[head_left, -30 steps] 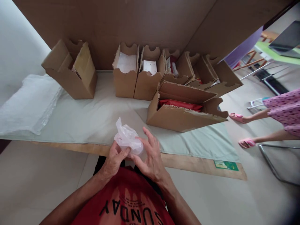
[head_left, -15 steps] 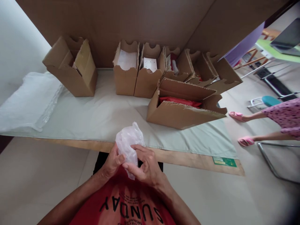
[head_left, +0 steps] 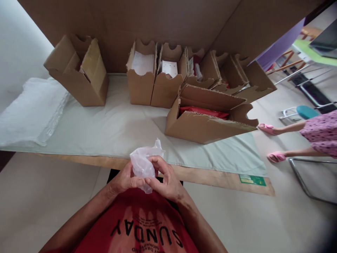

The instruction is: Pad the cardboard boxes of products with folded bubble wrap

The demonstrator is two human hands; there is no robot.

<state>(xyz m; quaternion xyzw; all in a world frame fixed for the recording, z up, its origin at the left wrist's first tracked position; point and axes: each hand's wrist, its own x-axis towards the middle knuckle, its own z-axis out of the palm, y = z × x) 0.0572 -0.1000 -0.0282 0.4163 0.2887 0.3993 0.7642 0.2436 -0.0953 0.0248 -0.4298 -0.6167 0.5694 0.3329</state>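
Observation:
Both my hands are closed on a crumpled translucent white plastic bag [head_left: 143,162] held just above my red shirt, at the near edge of the table [head_left: 210,177]. My left hand [head_left: 125,179] pinches the bag's lower part from the left. My right hand [head_left: 165,177] curls its fingers around it from the right. Whatever is inside the bag is hidden. The nearest box is an open cardboard box with red packets [head_left: 207,121], lying beyond my right hand.
A pale cloth [head_left: 105,130] covers the table. Several open cardboard boxes [head_left: 155,75] stand along the back, one apart at the left [head_left: 79,72]. A stack of white bags [head_left: 28,112] lies far left. Another person's legs in pink slippers [head_left: 276,156] are at the right.
My right hand's spread fingers have closed round the bag. Both hands have drawn the bag down and closer to my chest, crumpling it more.

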